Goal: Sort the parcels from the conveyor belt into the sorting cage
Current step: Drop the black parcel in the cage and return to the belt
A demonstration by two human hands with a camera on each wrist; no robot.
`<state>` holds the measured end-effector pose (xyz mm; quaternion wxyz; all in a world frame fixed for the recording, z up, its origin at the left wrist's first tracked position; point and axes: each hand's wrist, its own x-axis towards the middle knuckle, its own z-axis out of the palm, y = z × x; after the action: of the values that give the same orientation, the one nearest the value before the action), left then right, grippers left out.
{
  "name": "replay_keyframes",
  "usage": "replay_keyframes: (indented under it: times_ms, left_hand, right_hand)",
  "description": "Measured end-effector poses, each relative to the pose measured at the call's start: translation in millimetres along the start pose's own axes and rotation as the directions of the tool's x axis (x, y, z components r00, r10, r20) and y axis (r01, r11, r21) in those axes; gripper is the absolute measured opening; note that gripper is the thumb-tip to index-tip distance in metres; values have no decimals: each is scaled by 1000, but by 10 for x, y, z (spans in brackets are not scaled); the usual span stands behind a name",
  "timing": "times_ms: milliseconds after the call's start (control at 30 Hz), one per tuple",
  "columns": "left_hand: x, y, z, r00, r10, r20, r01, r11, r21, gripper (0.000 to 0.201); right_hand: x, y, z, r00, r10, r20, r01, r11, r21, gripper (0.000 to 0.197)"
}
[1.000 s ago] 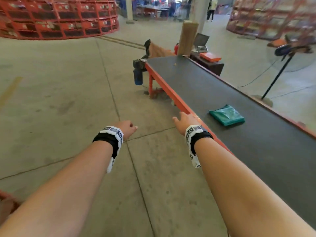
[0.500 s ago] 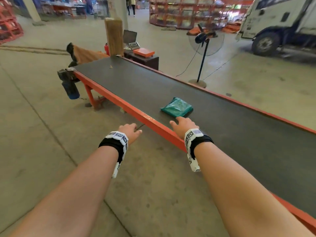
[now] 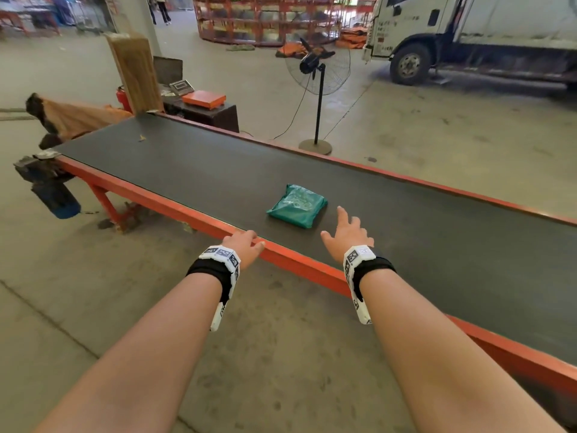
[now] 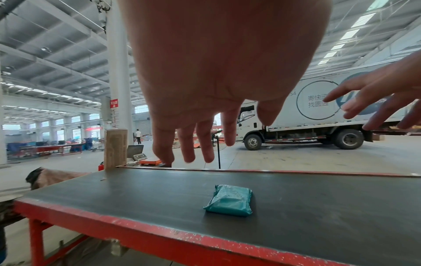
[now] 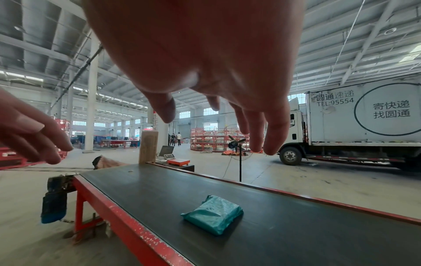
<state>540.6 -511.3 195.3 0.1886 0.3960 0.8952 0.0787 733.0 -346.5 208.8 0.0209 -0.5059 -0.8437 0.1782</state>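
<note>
My right hand (image 3: pixel 348 237) hangs over the belt (image 3: pixel 187 170) with fingers spread wide, empty, just beside the green parcel (image 3: pixel 298 205) lying flat on the dark rubber; my left hand (image 3: pixel 245 245) is relaxed and empty above the red side rail (image 3: pixel 150 196). If the belt is running, I could miss the parcel, and its slick plastic wrap could slide out of a one-handed pinch. Around me is a concrete warehouse floor, a standing fan (image 3: pixel 317 71), a white truck (image 3: pixel 468 29) and red cages (image 3: pixel 265 20) far behind.
</note>
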Motion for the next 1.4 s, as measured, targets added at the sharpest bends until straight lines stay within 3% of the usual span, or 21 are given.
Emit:
replay_keyframes:
  times_ms: [133,333,633,900,1067,1400]
  left_hand:
    - [454,92,28,987,55,152,-49,998,-42,67]
    - [1170,209,135,987,56,153,-54,998,-15,61]
    - [2648,403,-91,992,-21,121,11,996,85,59]
    - [3705,832,-344,991,55,125,-54,998,-16,61]
    - [4137,586,-235,988,89,128,-91,996,5,49]
    - [5468,134,-171,952,164,260,-162,986,-27,50]
  right_hand:
    - [333,-11,71,996,57,64,-57,998,9,65]
    - [1031,100,198,991,91,94,-91,996,-2,64]
    - [2555,153,393,983,114,145,-111,993,-34,61]
    - [3560,29,355,982,108,157,-102,994,-41,58]
    - [3969,-15,474,971,158,181,-157,987,-18,55]
    - [4601,-213,873,901,367,231,-401,908,119,62]
